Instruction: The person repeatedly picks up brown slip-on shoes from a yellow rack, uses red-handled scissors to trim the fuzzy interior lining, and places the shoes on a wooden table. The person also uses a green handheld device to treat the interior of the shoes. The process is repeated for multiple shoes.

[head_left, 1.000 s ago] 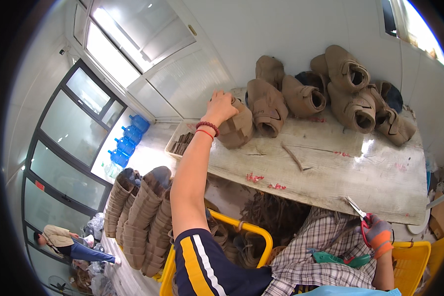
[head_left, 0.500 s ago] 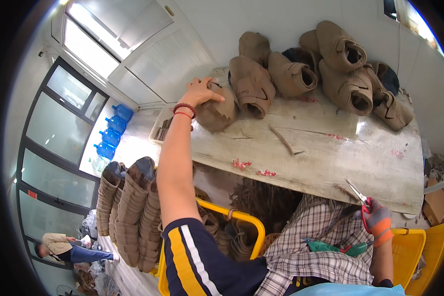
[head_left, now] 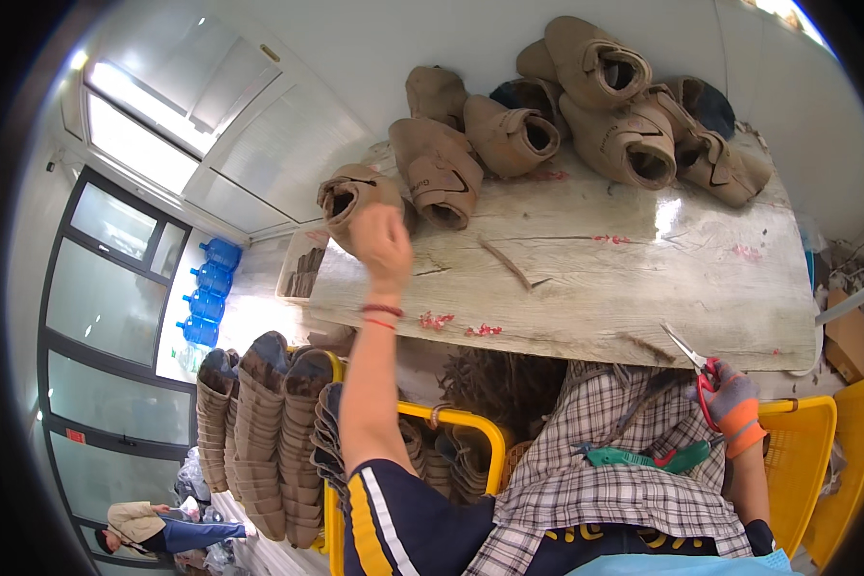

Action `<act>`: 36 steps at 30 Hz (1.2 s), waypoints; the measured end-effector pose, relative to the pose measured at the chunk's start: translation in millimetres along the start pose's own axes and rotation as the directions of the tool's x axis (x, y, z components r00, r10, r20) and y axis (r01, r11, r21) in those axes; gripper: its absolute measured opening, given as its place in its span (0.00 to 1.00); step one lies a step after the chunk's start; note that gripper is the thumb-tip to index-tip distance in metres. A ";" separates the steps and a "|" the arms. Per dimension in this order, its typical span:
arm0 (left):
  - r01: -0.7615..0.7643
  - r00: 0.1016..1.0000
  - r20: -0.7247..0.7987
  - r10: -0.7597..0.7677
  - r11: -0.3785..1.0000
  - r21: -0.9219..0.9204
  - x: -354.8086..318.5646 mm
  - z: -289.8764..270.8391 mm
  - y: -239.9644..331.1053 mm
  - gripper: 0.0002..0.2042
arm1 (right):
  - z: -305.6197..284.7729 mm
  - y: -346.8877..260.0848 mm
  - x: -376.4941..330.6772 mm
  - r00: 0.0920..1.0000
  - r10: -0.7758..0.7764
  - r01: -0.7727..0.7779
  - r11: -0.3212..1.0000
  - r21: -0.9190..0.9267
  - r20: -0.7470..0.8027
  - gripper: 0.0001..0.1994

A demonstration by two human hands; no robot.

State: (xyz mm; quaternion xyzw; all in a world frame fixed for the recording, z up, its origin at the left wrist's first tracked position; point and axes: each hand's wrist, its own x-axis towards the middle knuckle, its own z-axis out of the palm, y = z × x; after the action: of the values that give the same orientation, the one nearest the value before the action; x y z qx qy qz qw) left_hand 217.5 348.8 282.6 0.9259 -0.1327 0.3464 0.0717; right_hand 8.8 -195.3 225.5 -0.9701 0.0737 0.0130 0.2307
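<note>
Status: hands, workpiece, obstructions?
Left hand at brown shoe upper, grip unclear. Gloved right hand holds red-handled scissors. Brown strip on table, right of upper.

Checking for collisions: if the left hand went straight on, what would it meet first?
Probably the leftmost brown shoe upper on the table; depth is unclear, and it may already touch the left hand.

Left hand blurred toward eleven o'clock, its fingertips hidden, shoe partly covered behind it (contact cannot be told), scissors part-hidden by the right hand at four, window cut off at two, blue cloth cut off at five, person at eight too small for detail.
</note>
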 end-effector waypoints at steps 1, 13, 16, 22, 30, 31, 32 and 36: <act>0.045 0.998 0.049 -0.037 0.983 -0.176 -17.6 22.3 27.9 0.23 | -0.7 1.2 -1.1 1.000 0.003 -0.003 1.000 0.015 0.001 0.14; 0.717 0.695 0.516 -0.502 0.426 -0.552 -59.1 98.4 90.2 0.13 | 3.4 15.1 -9.6 0.995 0.083 -0.086 0.995 0.051 0.059 0.25; 0.537 0.834 0.029 -0.550 0.799 -0.272 -41.6 137.4 70.8 0.13 | 31.1 29.4 -9.4 0.996 0.083 -0.072 0.957 0.281 -0.028 0.23; 0.609 0.781 0.048 -0.622 0.777 0.159 -3.9 160.3 83.0 0.17 | -8.7 -6.5 -23.0 0.983 0.147 -0.160 0.981 0.110 0.112 0.14; 0.602 0.733 0.127 -0.668 0.551 -0.579 -84.8 101.6 119.8 0.13 | -9.4 7.1 -47.5 0.991 0.123 -0.123 0.992 -0.014 0.051 0.27; 0.577 0.619 0.144 -0.772 0.323 -0.750 -95.1 77.7 130.4 0.14 | -14.1 2.4 -48.9 0.992 0.120 -0.122 0.992 0.028 0.048 0.27; 0.390 0.438 0.149 -0.887 0.038 -0.920 -93.7 47.0 151.7 0.15 | -9.0 11.0 -50.4 0.993 0.121 -0.120 0.992 0.033 -0.004 0.19; 0.208 0.473 0.673 -0.568 -0.671 -0.712 -128.8 -41.3 170.3 0.17 | -0.5 38.6 -53.5 0.990 -0.012 0.037 0.985 0.167 -0.143 0.16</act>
State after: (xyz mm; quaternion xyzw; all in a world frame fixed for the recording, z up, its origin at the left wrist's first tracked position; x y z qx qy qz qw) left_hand 48.1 220.8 235.5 0.3302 0.1543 0.1059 0.9252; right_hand -49.8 -222.3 211.9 -0.9464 0.0787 -0.0650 0.3065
